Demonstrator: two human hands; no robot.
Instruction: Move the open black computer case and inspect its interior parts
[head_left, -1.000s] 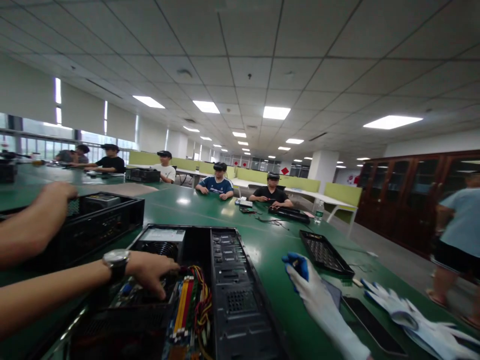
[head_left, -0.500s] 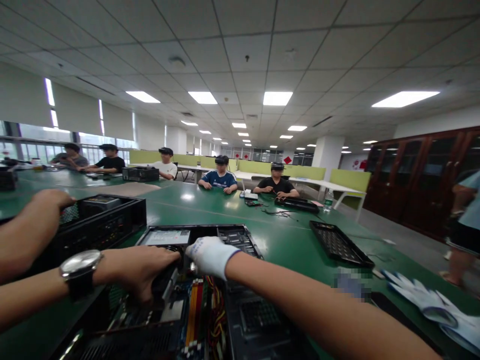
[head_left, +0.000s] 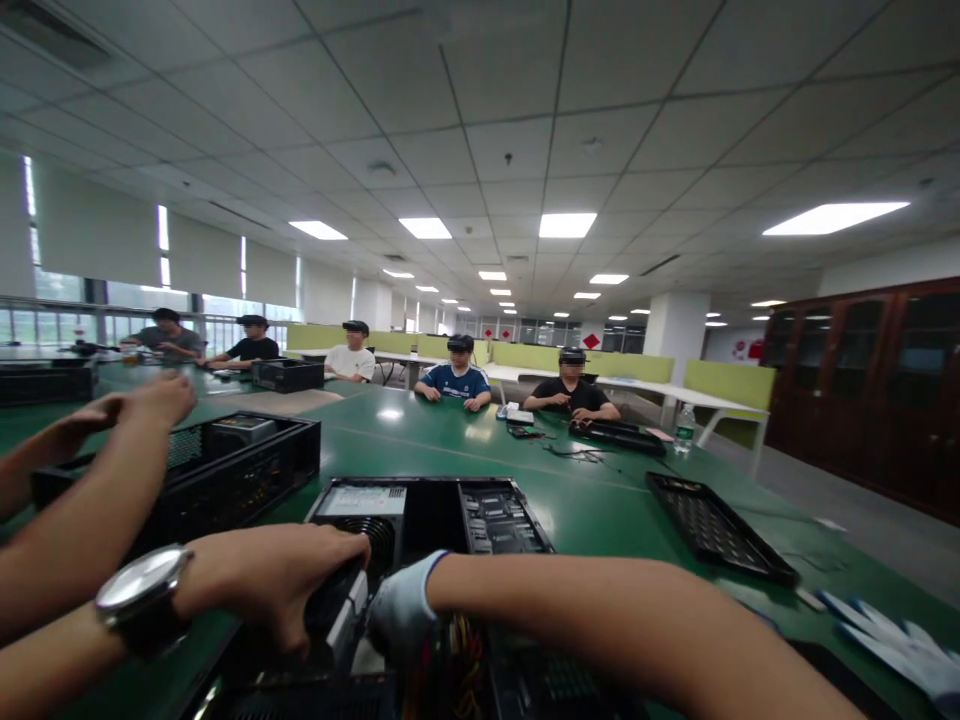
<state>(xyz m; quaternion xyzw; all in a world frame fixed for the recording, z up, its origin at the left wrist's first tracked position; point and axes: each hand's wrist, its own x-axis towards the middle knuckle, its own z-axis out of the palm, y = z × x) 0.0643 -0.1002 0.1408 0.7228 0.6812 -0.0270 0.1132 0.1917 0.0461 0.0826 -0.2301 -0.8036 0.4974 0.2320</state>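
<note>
An open computer case [head_left: 525, 520] lies in front of me, its power supply [head_left: 360, 500] with round fan grille at the far left corner. My left hand [head_left: 281, 575], bare and with a wristwatch [head_left: 146, 590], is closed around a black part with a light grey edge [head_left: 346, 615] inside the case. I cannot make out what that part is. My right hand [head_left: 405, 605], in a white and blue work glove, reaches down into the case beside it. Its fingers are in shadow and hidden. Below it, coloured cables [head_left: 465, 660] run in the case.
At my left, a co-worker's hands [head_left: 154, 400] hover over another open case [head_left: 225, 470]. A black side panel [head_left: 720, 525] and white gloves [head_left: 892, 640] lie to the right on the green table [head_left: 585, 510]. Several people sit across, near a water bottle [head_left: 684, 428].
My right hand has moved from beside the power supply down toward me, deeper into the case. My left hand keeps its grip. The co-worker's hands have lifted. The view has shifted slightly.
</note>
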